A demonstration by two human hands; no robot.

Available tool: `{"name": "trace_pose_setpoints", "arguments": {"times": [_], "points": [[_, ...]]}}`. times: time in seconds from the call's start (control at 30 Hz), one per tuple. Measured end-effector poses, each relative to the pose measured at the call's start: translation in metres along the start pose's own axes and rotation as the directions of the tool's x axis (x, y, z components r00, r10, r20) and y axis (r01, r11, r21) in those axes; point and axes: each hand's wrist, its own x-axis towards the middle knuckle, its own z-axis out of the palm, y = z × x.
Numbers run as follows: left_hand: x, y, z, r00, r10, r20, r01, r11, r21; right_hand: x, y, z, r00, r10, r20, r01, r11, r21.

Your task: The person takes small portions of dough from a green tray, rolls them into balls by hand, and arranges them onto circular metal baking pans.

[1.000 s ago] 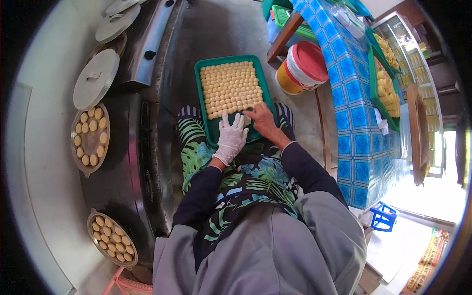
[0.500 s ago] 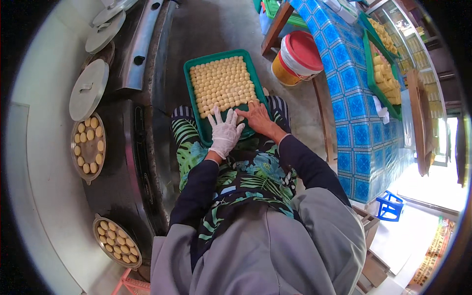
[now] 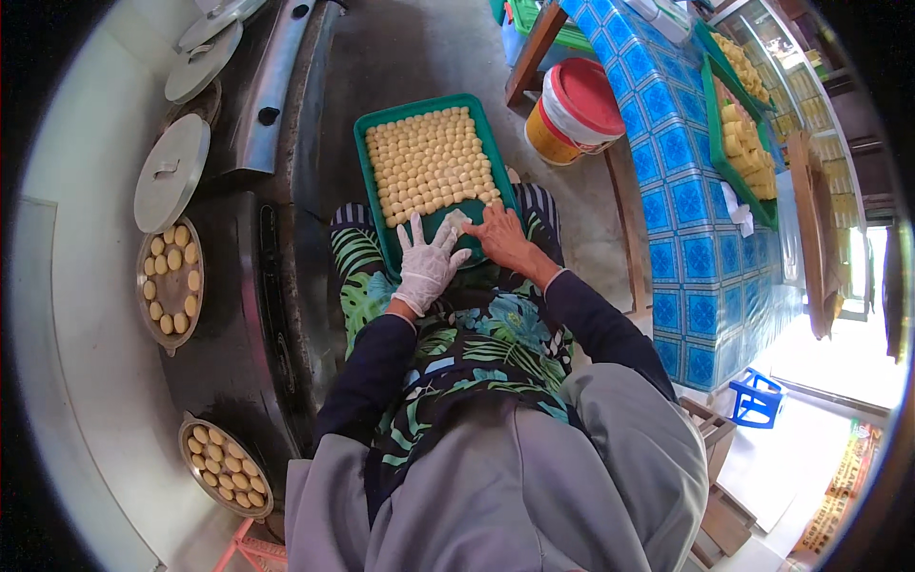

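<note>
A green tray [image 3: 364,157] rests across my lap, with rows of small pale dough balls [image 3: 424,157] over its far part and bare green at the near end. My left hand [image 3: 427,265], in a translucent glove, lies at that near end with fingers spread. My bare right hand [image 3: 507,238] is on the tray's right side, fingers apart, fingertips at the lowest balls and thumb reaching toward my gloved fingertips. Whether a small piece lies between them is too hard to make out.
On the left are black stoves [image 3: 233,286] with pans of round pieces [image 3: 167,324] and metal lids [image 3: 172,191]. On the right stand a blue-clothed table [image 3: 686,286] with trays of yellow pieces [image 3: 748,157], a red-lidded bucket [image 3: 577,110] and a blue stool [image 3: 758,398].
Since one second ago the tray and both hands appear higher and further left in the view, as do other items on the right. My fingers have shifted slightly at the near rows.
</note>
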Motion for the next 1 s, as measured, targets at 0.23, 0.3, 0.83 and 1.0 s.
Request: {"name": "trace_pose_setpoints", "arguments": {"times": [0.23, 0.3, 0.83, 1.0], "points": [[-0.006, -0.003, -0.001, 0.997, 0.011, 0.08, -0.016, 0.998, 0.06, 0.006, -0.004, -0.003, 0.988, -0.015, 0.154, -0.004, 0.992, 0.124], [-0.005, -0.003, 0.0, 0.999, 0.011, 0.032, -0.012, 0.999, 0.048, 0.012, -0.007, 0.002, 0.999, 0.021, 0.047, -0.027, 0.991, 0.132], [-0.012, -0.025, 0.032, 0.833, -0.34, -0.436, 0.116, 0.878, -0.464, 0.035, -0.018, 0.012, 1.0, 0.011, -0.011, -0.01, 0.993, 0.114], [-0.009, -0.019, 0.028, 0.836, -0.342, -0.43, 0.13, 0.883, -0.451, 0.027, -0.026, 0.018, 0.999, 0.014, -0.035, -0.014, 1.0, -0.015]]}}
